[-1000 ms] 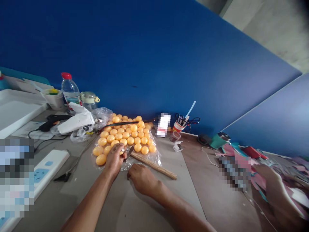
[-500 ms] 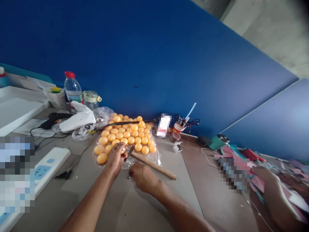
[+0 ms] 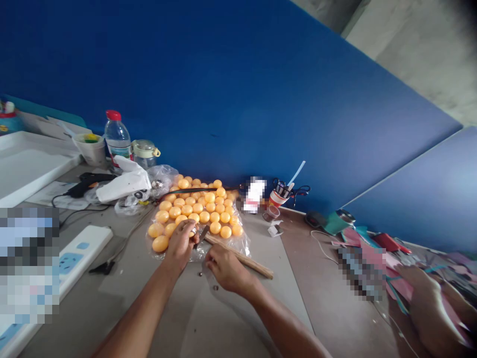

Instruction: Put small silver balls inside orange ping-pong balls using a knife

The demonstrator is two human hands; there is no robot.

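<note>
My left hand [image 3: 182, 242] is closed round a small shiny silver piece [image 3: 193, 232] at its fingertips, mostly covered by the fingers. Just right of it lies a hammer with a dark metal head [image 3: 202, 235] and a wooden handle [image 3: 244, 258] slanting toward the right. My right hand [image 3: 225, 267] is low over the table beside the handle, fingers curled together; anything in them is hidden. A tiny metallic bead [image 3: 200, 274] and another small round piece [image 3: 215, 288] lie on the table near it. Beyond my hands, a clear bag holds many orange balls [image 3: 204, 217].
A power strip [image 3: 84, 253] and a glue gun [image 3: 84, 185] with its cord are on the left. Behind stand a bottle [image 3: 118, 139], a jar [image 3: 144, 151] and a blue partition [image 3: 223, 89]. A co-worker's arm [image 3: 425, 303] is at the right among pink pieces.
My right hand has lifted slightly and shifted away from the bead; a second small round piece now shows below it. My left hand stays closed on the silver piece. The view has shifted slightly.
</note>
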